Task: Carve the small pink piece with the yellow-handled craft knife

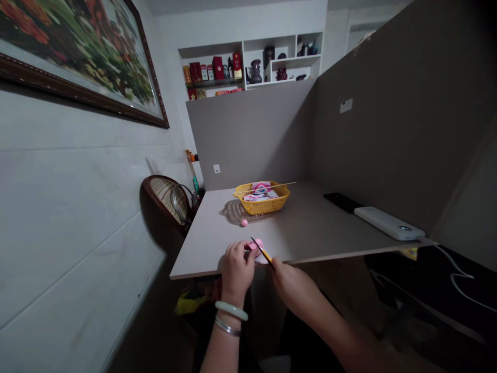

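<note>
- Two likely troubles at the soft pink lump (257, 246), probably modelling clay, held just above the front edge of the pale tabletop (310, 228): a drop over that edge from a loosened grip, or a crushed shape from too much squeezing.
- One left hand (236, 270), fingers (237, 252) curled and closed around the lump, much of it hidden behind them.
- One right hand (293, 290), fingers (278, 277) pinched nearly shut on one slim yellow stick (263, 253); dark tip right at the lump, contact impossible to confirm. Risk of a gouge from a slip of that tip.
- One small pink ball (244, 223), loose on the tabletop, liable to roll away if bumped.
- One yellow plastic basket (264, 206), just beyond the ball, with several printed packets (261, 192) inside, exact number unclear.
- One long wooden skewer (264, 187) across the basket, easily knocked by a reaching arm.
- One jade bangle (231, 311) and one silver bangle (228, 326) on the left wrist.
- One black phone (341, 202) and one white power bank (388, 223), well off to the right.
</note>
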`<state>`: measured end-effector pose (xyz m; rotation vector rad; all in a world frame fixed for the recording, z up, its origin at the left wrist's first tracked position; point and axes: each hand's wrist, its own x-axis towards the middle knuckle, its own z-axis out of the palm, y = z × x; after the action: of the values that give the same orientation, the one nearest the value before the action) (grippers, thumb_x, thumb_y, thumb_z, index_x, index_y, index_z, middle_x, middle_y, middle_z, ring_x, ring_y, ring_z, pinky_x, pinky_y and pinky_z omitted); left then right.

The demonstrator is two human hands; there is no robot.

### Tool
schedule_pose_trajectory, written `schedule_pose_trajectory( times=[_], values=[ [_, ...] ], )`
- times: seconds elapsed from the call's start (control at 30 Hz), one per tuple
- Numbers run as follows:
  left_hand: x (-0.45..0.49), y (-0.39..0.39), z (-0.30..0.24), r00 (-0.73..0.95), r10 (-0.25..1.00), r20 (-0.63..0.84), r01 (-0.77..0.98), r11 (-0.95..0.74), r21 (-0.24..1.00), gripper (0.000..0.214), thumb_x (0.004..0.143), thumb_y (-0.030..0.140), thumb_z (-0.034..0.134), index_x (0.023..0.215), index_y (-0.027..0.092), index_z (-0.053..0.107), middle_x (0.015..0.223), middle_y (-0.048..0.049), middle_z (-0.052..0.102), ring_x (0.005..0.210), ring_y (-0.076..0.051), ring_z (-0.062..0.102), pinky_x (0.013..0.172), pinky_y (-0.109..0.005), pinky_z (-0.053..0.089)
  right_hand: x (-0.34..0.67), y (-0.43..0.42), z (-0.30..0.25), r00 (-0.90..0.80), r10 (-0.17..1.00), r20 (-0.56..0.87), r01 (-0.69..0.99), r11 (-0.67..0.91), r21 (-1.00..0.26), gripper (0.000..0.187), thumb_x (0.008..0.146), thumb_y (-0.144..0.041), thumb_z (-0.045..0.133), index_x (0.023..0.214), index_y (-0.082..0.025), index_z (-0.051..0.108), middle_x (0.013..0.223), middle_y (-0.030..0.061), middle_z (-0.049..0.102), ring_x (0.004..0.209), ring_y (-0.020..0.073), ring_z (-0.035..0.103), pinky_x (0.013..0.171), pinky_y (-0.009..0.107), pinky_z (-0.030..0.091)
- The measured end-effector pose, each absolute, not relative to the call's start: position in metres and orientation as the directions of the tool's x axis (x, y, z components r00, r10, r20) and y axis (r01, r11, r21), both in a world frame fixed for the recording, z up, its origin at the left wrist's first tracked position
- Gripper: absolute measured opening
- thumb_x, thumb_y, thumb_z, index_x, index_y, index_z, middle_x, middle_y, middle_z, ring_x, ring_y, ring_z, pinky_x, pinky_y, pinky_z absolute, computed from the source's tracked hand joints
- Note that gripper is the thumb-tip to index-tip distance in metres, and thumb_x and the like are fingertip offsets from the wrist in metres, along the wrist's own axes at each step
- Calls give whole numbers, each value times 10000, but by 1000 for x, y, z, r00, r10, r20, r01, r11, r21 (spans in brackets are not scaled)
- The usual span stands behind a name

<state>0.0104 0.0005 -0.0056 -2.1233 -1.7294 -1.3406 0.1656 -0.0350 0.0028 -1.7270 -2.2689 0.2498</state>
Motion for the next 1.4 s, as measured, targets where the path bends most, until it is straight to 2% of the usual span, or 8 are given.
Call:
schedule_pose_trajectory(
  times=[0.13, 0.37, 0.53, 0.77, 0.93, 1.17, 1.4],
  values=[
    [11, -1, -3, -21, 762, 647, 826, -352, 440, 83, 875, 286, 565, 906, 214, 594, 903, -23, 649, 854, -171, 585, 752, -282, 440, 174, -48, -5, -226, 970, 95, 914, 245, -325, 208, 976, -213, 292, 912, -195, 490, 797, 63, 700, 717, 185, 678, 515, 261, 228],
    [12, -1, -3, -38, 766, 642, 839, -324, 436, 126, 873, 331, 568, 907, 212, 593, 880, -23, 649, 847, -183, 583, 745, -292, 433, 161, -26, -1, -242, 958, 151, 910, 278, -308, 186, 977, -238, 319, 944, -188, 494, 819, 78, 703, 722, 174, 677, 510, 253, 224],
    [12, -1, -4, -27, 762, 647, 836, -338, 433, 93, 872, 309, 567, 898, 223, 593, 880, -17, 650, 834, -172, 588, 737, -280, 433, 173, -47, -15, -216, 970, 116, 911, 243, -333, 213, 980, -201, 284, 911, -191, 485, 769, 61, 693, 681, 170, 676, 505, 260, 216],
    [11, 0, -5, -11, 763, 647, 834, -350, 427, 119, 872, 311, 568, 940, 215, 589, 907, -24, 653, 862, -177, 583, 758, -289, 434, 164, -33, 0, -228, 964, 139, 918, 261, -299, 187, 979, -240, 308, 934, -193, 483, 821, 72, 697, 732, 184, 681, 506, 263, 217],
    [12, -2, -4, -10, 770, 638, 831, -349, 434, 91, 877, 300, 558, 908, 219, 586, 909, -17, 650, 860, -172, 583, 747, -282, 433, 172, -48, -10, -220, 971, 90, 896, 238, -376, 194, 975, -204, 294, 912, -197, 477, 785, 50, 696, 701, 172, 678, 513, 256, 231],
    [12, 1, -2, -41, 768, 639, 868, -290, 404, 133, 894, 315, 519, 925, 206, 588, 897, -44, 652, 847, -192, 589, 745, -302, 434, 178, -52, -2, -220, 972, 80, 908, 234, -348, 205, 968, -209, 308, 925, -186, 507, 828, 78, 702, 748, 189, 678, 535, 260, 244],
    [14, -1, -3, -26, 766, 643, 865, -305, 399, 115, 882, 310, 540, 928, 214, 586, 896, -30, 651, 855, -185, 588, 751, -294, 432, 191, -55, -2, -206, 975, 85, 878, 223, -425, 231, 972, -237, 308, 880, -195, 515, 824, 69, 696, 775, 177, 671, 579, 242, 290]
  ],
)
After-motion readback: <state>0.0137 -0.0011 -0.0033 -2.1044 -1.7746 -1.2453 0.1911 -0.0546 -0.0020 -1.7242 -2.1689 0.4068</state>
